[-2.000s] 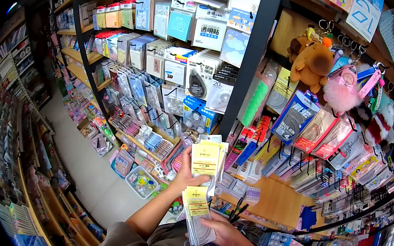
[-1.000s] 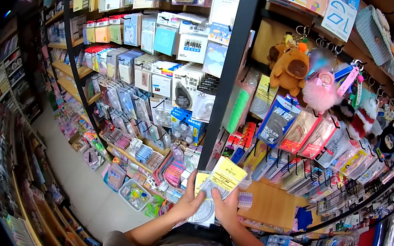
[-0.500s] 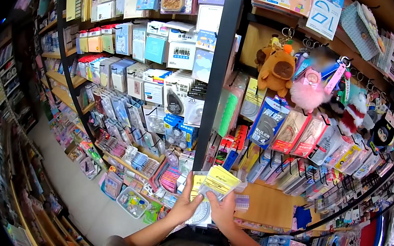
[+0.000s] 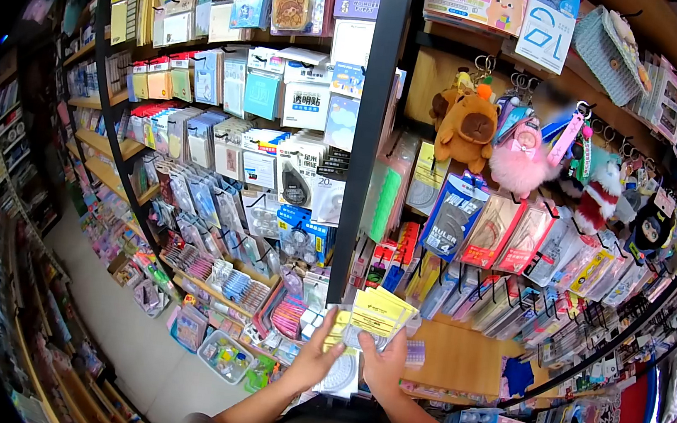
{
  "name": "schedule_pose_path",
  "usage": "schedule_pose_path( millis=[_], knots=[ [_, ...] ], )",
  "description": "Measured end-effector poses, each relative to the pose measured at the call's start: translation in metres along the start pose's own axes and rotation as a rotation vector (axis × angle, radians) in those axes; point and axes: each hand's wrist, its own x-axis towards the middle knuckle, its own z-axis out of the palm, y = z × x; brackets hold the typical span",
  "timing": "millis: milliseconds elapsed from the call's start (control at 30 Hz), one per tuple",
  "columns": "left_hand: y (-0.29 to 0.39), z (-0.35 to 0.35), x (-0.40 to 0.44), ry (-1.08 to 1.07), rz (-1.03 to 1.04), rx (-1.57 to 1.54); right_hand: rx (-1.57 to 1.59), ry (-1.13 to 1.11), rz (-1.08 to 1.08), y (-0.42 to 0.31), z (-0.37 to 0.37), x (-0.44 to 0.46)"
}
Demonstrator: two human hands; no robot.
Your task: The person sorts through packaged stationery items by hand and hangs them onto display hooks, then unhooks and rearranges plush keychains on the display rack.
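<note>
Clear protractor packs with yellow header cards [image 4: 381,312] are fanned out in my right hand [image 4: 382,367], pinched between thumb and fingers. My left hand [image 4: 315,355] is closed on the left side of another protractor pack [image 4: 344,371], whose clear half-disc hangs down between both hands. The packs overlap, so their exact number cannot be made out. A similar pack with a yellow card [image 4: 428,172] hangs on the rack ahead, beside a blue ruler set [image 4: 453,216].
A black upright post [image 4: 369,131] divides two racks of hanging stationery. Plush keychains [image 4: 467,126] hang at the right above more packets. Below them is a bare wooden shelf [image 4: 455,358]. A clear bin [image 4: 226,357] sits low on the left, near the aisle floor [image 4: 147,348].
The fanned packs in my right hand have tilted to face me more squarely, and both hands are slightly lower. The view has shifted slightly.
</note>
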Motion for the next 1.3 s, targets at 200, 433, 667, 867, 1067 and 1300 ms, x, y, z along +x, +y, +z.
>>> schedule_pose_path(
  millis=[200,433,667,867,1067,1300],
  knots=[
    [-0.017,-0.016,0.014,0.171,-0.007,-0.156,-0.488,-0.153,-0.05,-0.04,-0.007,0.02],
    [-0.01,0.002,0.009,0.115,-0.073,-0.268,-1.181,-0.784,-0.017,-0.046,0.009,0.04],
    [-0.007,0.002,0.006,0.167,-0.105,-0.26,-1.005,-0.723,0.113,-0.041,0.001,0.048],
    [-0.044,0.0,0.012,0.15,-0.013,0.054,-0.99,-0.692,-0.037,-0.033,-0.003,0.042],
    [-0.028,-0.001,0.008,0.168,0.041,0.188,-0.679,-0.608,0.099,-0.017,-0.017,0.045],
    [-0.003,0.001,0.01,0.085,-0.08,-0.109,-0.061,-0.267,0.098,-0.019,-0.012,0.05]
  ],
)
